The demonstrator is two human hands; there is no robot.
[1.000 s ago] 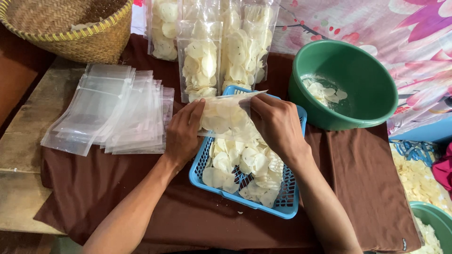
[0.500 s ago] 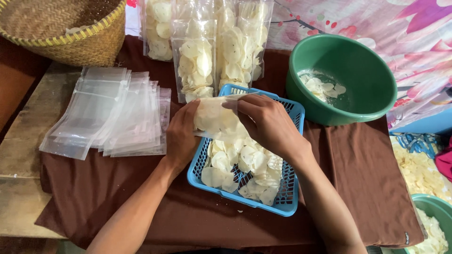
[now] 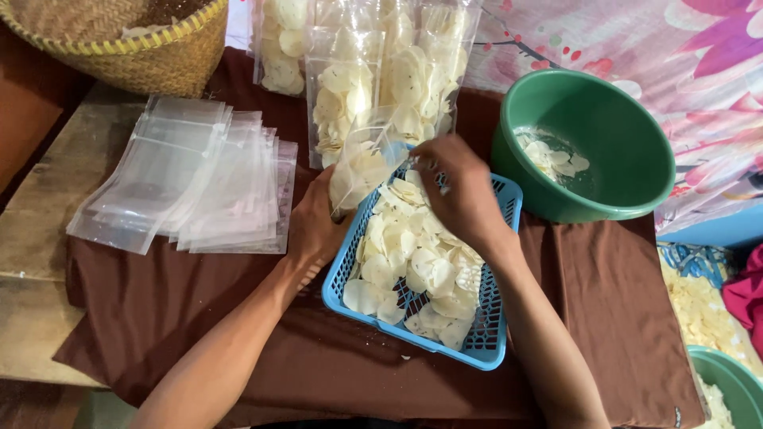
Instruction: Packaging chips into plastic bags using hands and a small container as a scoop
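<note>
left hand (image 3: 314, 226) clamped round the lower part of a clear plastic bag (image 3: 362, 167), now tipped up on end against the near corner of the blue basket (image 3: 489, 345) instead of lying flat across it as a second ago. mouth of the bag turned upward and toward the right. pale chips already bunched in its bottom half.

right hand (image 3: 457, 187) off the bag's mouth now, fingers curled over the chips (image 3: 409, 262) at the far end of the basket, pinching or gathering a few; how many held, cannot tell. half a second back, same hand pressed on top of the bag.

judging by that shift: bag stood up and held open, hand gone back for another scoop, so filling only partly done.

behind the bag, filled bags of chips (image 3: 397, 71) leaning upright in a row. left of the hands, fanned stack of empty clear bags (image 3: 191, 179) on the brown cloth (image 3: 238, 342). further left and back, woven basket (image 3: 135, 48). right of the blue basket, green bowl (image 3: 604, 143) with a few chips in the bottom.
</note>
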